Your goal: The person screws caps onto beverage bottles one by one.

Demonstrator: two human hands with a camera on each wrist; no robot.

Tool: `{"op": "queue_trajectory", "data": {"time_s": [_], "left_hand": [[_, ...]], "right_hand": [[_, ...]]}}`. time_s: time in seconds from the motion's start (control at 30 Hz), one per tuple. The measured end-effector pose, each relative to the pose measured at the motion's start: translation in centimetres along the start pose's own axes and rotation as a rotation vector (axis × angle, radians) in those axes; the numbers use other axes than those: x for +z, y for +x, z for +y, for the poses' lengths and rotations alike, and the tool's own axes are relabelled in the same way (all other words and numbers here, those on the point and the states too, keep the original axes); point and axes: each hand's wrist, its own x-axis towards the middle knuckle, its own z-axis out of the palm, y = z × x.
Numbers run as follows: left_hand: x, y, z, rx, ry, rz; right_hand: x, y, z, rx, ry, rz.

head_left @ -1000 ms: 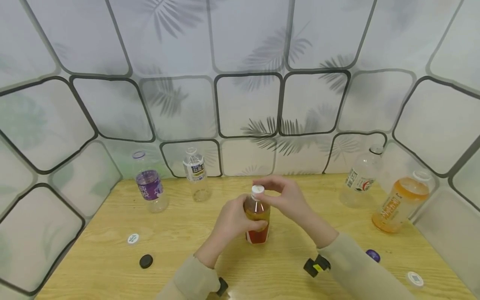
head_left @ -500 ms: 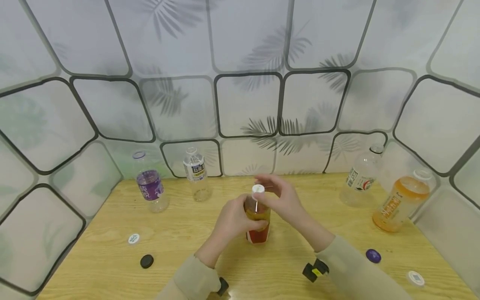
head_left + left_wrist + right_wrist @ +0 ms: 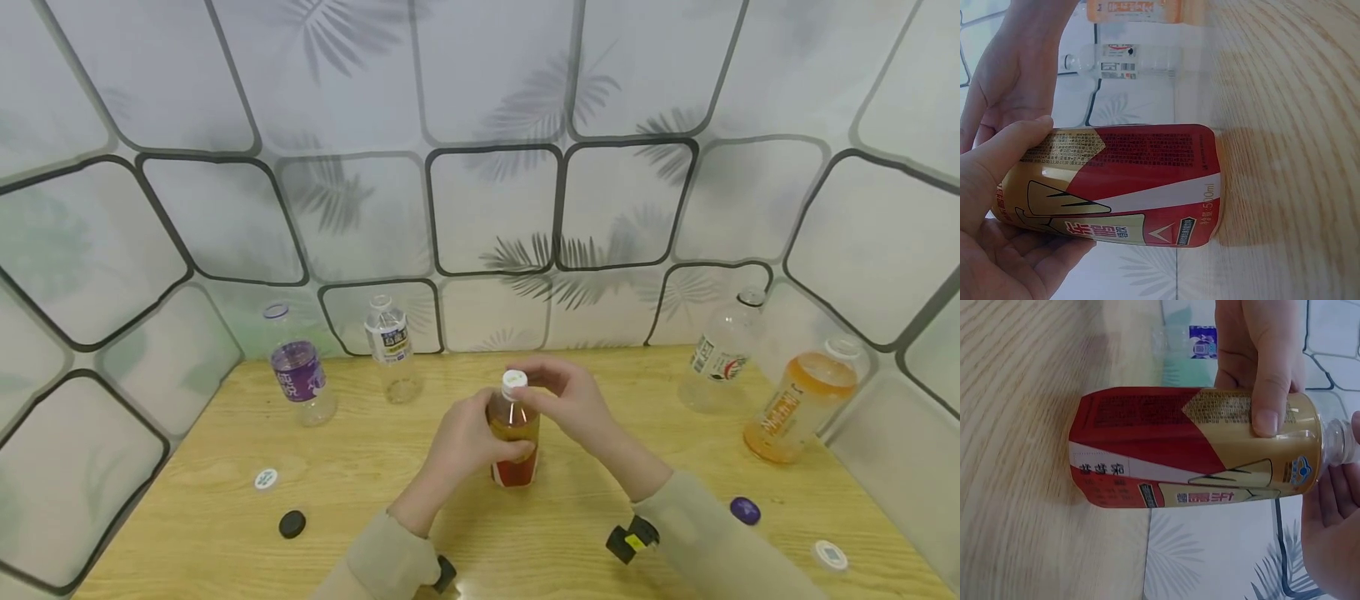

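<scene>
A drink bottle [image 3: 514, 450] with a red and gold label stands upright on the wooden table. My left hand [image 3: 467, 437] grips its upper body, thumb across the front; the left wrist view shows that thumb [image 3: 1019, 139] lying on the label. On the bottle's neck sits a white cap [image 3: 514, 381]. My right hand [image 3: 573, 400] holds this cap from the right, thumb against its near side and curled fingers behind it. In the right wrist view the clear neck [image 3: 1333, 442] shows, with the cap mostly out of frame.
Uncapped bottles stand around: a purple-labelled one [image 3: 300, 371] and a clear one [image 3: 393, 350] at left, a clear one [image 3: 722, 358] and an orange one [image 3: 802, 408] at right. Loose caps lie nearer: white [image 3: 266, 478], black [image 3: 292, 523], purple [image 3: 745, 510], another white [image 3: 830, 555].
My right hand's fingers have shifted around the cap: slightly spread half a second ago, closer in on it now. The bottle and my left hand have stayed in place.
</scene>
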Motion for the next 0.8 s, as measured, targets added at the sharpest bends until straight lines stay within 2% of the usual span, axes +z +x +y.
{"op": "queue_trajectory", "data": {"time_s": [0.1,0.2,0.27,0.4,0.47,0.57,0.67,0.8], "left_hand": [[-0.03,-0.02,0.0,0.001,-0.003,0.001],[-0.03,-0.01,0.0,0.001,0.004,-0.002],[-0.03,-0.01,0.03,-0.001,0.009,-0.006],[-0.05,-0.01,0.15,-0.006,0.013,-0.012],[-0.04,-0.02,0.18,-0.011,0.017,-0.014],[-0.02,0.0,0.17,-0.018,0.02,-0.017],[0.0,0.0,0.12,-0.018,0.017,-0.014],[0.05,0.0,-0.02,0.001,-0.004,-0.004]], "right_hand": [[0.27,0.02,-0.14,0.015,-0.013,0.032],[0.35,-0.03,-0.08,0.011,-0.029,0.022],[0.28,-0.1,0.06,-0.016,-0.012,-0.012],[0.07,-0.12,0.42,-0.068,0.098,-0.111],[0.0,-0.06,0.52,-0.07,0.144,-0.148],[-0.03,0.03,0.5,-0.061,0.149,-0.172],[-0.05,-0.01,0.36,-0.026,0.104,-0.132],[0.0,0.09,0.05,0.048,0.017,-0.034]]}}
